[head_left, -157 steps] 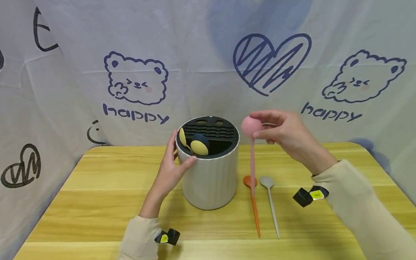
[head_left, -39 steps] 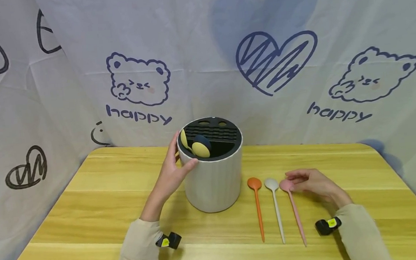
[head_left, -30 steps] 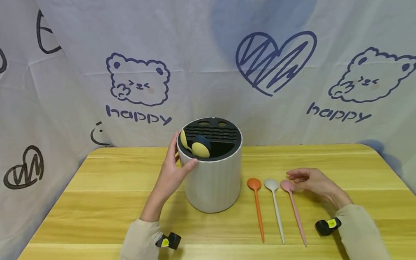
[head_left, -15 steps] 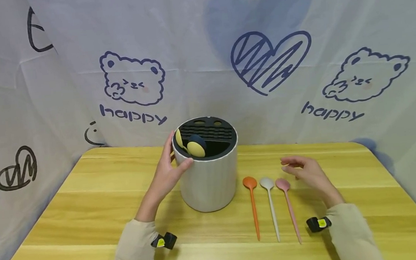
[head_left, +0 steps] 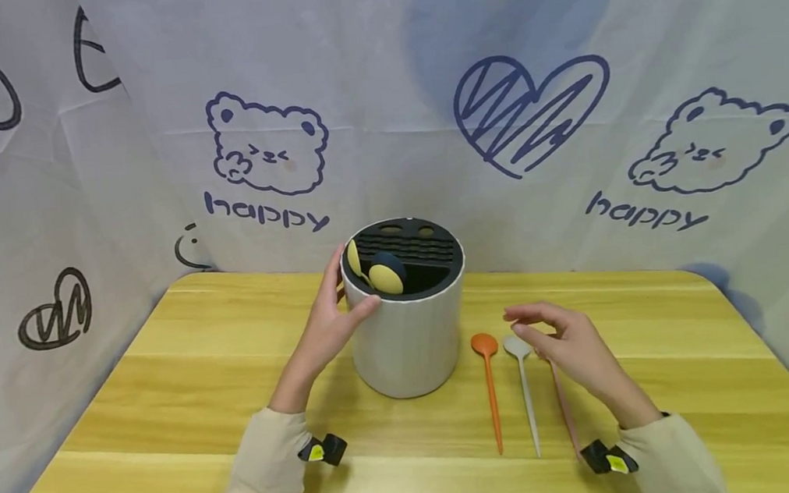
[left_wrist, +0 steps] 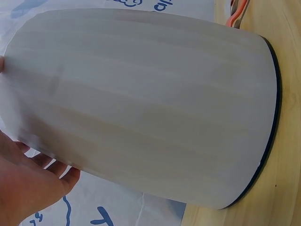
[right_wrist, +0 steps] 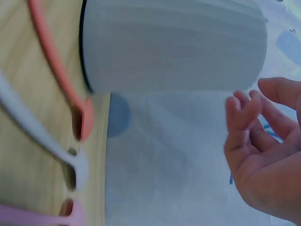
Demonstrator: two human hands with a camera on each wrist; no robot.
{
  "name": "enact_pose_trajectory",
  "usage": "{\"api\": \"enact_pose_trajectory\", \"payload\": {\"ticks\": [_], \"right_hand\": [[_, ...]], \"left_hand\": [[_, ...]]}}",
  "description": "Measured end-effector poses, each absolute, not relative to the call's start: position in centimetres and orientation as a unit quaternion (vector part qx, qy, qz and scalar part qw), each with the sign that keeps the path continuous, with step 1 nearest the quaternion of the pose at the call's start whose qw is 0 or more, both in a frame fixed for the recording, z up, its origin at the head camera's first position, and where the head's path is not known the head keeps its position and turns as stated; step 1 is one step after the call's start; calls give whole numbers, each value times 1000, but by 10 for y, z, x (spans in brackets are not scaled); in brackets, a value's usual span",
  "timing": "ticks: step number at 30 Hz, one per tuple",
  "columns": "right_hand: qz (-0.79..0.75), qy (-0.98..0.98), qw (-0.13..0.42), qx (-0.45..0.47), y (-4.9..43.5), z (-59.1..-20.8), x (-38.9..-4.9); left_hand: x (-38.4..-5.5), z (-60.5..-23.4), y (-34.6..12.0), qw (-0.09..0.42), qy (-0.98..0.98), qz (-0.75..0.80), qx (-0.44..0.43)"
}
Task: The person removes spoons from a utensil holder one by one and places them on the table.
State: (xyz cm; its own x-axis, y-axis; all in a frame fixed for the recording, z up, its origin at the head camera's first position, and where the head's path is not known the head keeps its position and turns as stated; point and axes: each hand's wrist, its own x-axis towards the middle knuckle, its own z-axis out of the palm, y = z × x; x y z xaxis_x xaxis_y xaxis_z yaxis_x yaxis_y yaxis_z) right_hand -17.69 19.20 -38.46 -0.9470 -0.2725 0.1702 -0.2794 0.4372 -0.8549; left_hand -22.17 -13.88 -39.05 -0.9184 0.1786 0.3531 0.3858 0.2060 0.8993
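Note:
In the head view a ribbed white utensil holder [head_left: 406,347] with a black slotted lid stands upright on the table. My left hand [head_left: 327,331] grips its left side, thumb at the front rim and fingers round the back. Two yellow-faced spoons [head_left: 386,278] stand in the lid's front opening, one with a dark back. To the holder's right lie an orange spoon [head_left: 492,394], a white spoon [head_left: 529,407] and a pink spoon [head_left: 565,408], side by side. My right hand [head_left: 572,344] hovers over the white and pink spoons, fingers loosely bent and holding nothing; it hides the pink spoon's head.
The wooden table [head_left: 201,373] reaches back to a white cloth backdrop [head_left: 379,68] with drawn bears and hearts. Wrist cameras [head_left: 324,450] sit on both sleeves. The holder stands near the table's back edge.
The right hand has laid the pink spoon on the table right of the white one and let go. It then rose and moved left towards the holder. The left hand keeps its grip.

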Motion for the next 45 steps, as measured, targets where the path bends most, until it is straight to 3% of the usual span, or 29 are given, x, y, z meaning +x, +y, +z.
{"api": "enact_pose_trajectory", "payload": {"ticks": [8, 13, 22, 39, 45], "right_hand": [[491, -847, -71, 192, 184, -383, -188], [494, -848, -59, 183, 176, -364, -193], [493, -846, 18, 201, 152, -318, -197], [509, -836, -72, 192, 104, -268, -213], [503, -838, -59, 201, 92, -269, -219]], "left_hand": [[-222, -391, -137, 93, -766, -608, -184], [-222, -391, -137, 95, -765, -610, -186], [-223, -389, -135, 100, -764, -609, -189], [-219, -389, -134, 94, -767, -609, -181], [-219, -388, -134, 88, -766, -609, -187]]}}
